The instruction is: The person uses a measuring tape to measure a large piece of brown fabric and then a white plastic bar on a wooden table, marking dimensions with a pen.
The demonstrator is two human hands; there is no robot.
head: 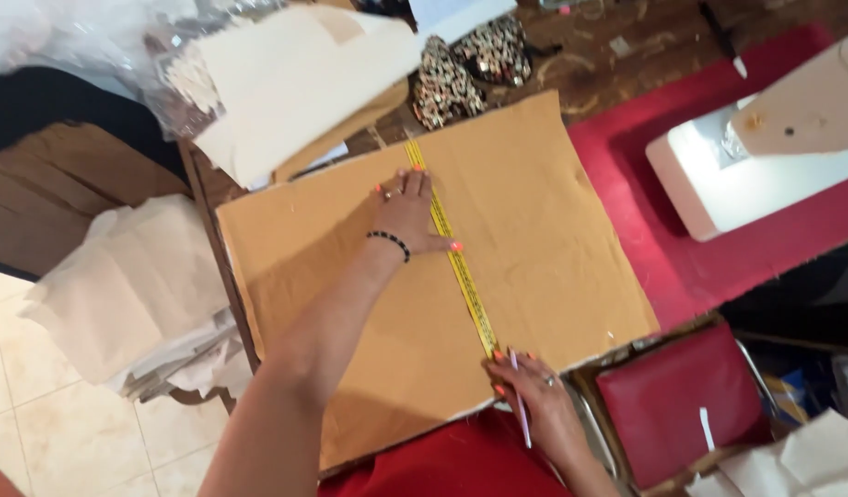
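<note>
A tan fabric piece lies flat on the table. A yellow measuring tape runs across it from the far edge to the near edge. My left hand presses flat on the fabric, fingers spread, its thumb pinning the tape at mid-length. A dark bead bracelet circles that wrist. My right hand rests at the fabric's near edge, holding down the tape's end and gripping a thin white marking stick that points toward me.
A white sewing machine stands on red cloth at the right. Cream fabric pieces, clear plastic bags and a patterned bundle lie at the back. A red pouch sits in a box, paper hangs left.
</note>
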